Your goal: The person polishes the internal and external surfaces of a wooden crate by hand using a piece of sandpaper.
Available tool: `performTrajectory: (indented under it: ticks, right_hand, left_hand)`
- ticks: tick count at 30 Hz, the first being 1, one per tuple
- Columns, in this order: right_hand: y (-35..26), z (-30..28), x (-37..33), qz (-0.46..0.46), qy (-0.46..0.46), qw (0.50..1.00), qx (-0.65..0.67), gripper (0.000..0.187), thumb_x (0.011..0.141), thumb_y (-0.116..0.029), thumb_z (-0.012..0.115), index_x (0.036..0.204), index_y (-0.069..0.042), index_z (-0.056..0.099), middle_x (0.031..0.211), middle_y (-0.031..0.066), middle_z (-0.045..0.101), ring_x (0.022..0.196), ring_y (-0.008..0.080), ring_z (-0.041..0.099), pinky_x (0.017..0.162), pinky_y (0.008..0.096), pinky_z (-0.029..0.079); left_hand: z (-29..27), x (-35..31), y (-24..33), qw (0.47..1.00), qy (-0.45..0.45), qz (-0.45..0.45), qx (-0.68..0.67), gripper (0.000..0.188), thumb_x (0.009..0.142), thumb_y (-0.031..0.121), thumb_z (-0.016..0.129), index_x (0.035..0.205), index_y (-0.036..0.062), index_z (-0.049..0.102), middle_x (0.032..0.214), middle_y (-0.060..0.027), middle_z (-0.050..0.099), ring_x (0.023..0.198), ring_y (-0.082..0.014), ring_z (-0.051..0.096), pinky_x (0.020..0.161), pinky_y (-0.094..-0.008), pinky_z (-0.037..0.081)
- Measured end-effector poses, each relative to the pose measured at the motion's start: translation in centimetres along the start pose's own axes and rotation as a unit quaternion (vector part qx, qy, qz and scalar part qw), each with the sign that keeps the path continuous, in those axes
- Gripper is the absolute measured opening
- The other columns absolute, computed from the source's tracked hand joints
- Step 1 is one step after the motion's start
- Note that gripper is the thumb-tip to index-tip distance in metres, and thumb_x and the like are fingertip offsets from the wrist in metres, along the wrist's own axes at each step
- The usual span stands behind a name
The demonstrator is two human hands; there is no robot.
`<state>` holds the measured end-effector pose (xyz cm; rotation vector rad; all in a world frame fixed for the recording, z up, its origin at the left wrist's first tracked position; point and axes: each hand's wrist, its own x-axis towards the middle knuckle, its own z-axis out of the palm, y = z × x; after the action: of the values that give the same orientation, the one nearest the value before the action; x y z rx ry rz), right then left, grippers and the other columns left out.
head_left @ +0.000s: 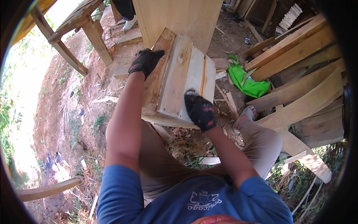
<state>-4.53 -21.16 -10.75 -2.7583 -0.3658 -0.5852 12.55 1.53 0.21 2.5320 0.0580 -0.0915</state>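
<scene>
A wooden piece made of several boards side by side lies tilted in front of my legs. Its left board is browner than the pale ones. My left hand, in a black glove with red marks, grips the outer edge of that brown board near its far end. Lower down, my right hand, gloved alike, presses on the pale boards near their right side. Its fingers are curled, and a small greyish edge shows at the fingertips; what it belongs to is unclear.
A large upright wooden panel stands just beyond. Planks and curved boards are stacked at right, near a bright green bag. A rough wooden bench stands far left. Another person's shoe shows behind it.
</scene>
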Motion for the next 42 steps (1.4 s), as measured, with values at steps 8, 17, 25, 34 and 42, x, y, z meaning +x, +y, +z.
performTrajectory:
  ticks: [8, 17, 25, 34, 42]
  right_hand:
    - [-0.2, 1.7, 2.5, 0.07, 0.045, 0.997, 0.005, 0.023, 0.107, -0.03, 0.053, 0.099, -0.014, 0.067, 0.08, 0.0151, 0.071, 0.069, 0.0366, 0.071, 0.061, 0.0514, 0.056]
    - [12.7, 8.1, 19.7, 0.109, -0.025, 0.993, -0.039, 0.046, 0.107, -0.039, 0.042, 0.109, -0.011, 0.079, 0.109, 0.0185, 0.077, 0.103, 0.0419, 0.074, 0.091, 0.0534, 0.057]
    - [13.5, 8.0, 19.7, 0.135, -0.049, 0.99, -0.015, 0.053, 0.11, -0.042, 0.038, 0.107, -0.006, 0.078, 0.11, 0.0241, 0.076, 0.105, 0.0451, 0.072, 0.095, 0.0555, 0.056]
    - [0.5, 0.2, -3.2, 0.019, -0.062, 0.995, -0.081, 0.019, 0.106, -0.024, 0.052, 0.114, -0.013, 0.065, 0.087, 0.0135, 0.068, 0.069, 0.0337, 0.069, 0.061, 0.049, 0.057]
    - [1.6, 1.6, 2.4, 0.125, -0.014, 0.992, 0.005, 0.027, 0.106, -0.03, 0.053, 0.103, -0.011, 0.072, 0.09, 0.0167, 0.074, 0.078, 0.0376, 0.073, 0.068, 0.0526, 0.058]
  left_hand:
    - [0.2, 0.9, -0.6, 1.0, -0.007, 0.002, -0.016, 0.071, 0.093, 0.065, 0.062, 0.129, 0.0044, 0.074, 0.134, -0.0252, 0.07, 0.128, -0.04, 0.066, 0.11, -0.048, 0.05]
    - [0.9, 1.2, 0.5, 1.0, -0.017, 0.013, 0.015, 0.067, 0.094, 0.064, 0.062, 0.122, 0.0046, 0.077, 0.128, -0.0239, 0.073, 0.121, -0.0408, 0.069, 0.105, -0.0482, 0.054]
    - [1.8, 3.1, 0.9, 1.0, 0.001, 0.02, 0.024, 0.075, 0.095, 0.066, 0.06, 0.131, 0.0021, 0.072, 0.133, -0.0263, 0.07, 0.127, -0.0416, 0.066, 0.109, -0.0492, 0.051]
    - [2.1, 3.4, 2.0, 0.999, -0.006, 0.022, 0.037, 0.079, 0.095, 0.068, 0.059, 0.133, -0.0001, 0.07, 0.137, -0.0276, 0.068, 0.132, -0.0418, 0.062, 0.113, -0.0489, 0.048]
    - [2.6, 3.7, 1.4, 0.998, 0.025, 0.045, 0.038, 0.072, 0.095, 0.064, 0.061, 0.13, 0.0031, 0.073, 0.135, -0.0266, 0.069, 0.129, -0.0424, 0.064, 0.11, -0.0489, 0.05]
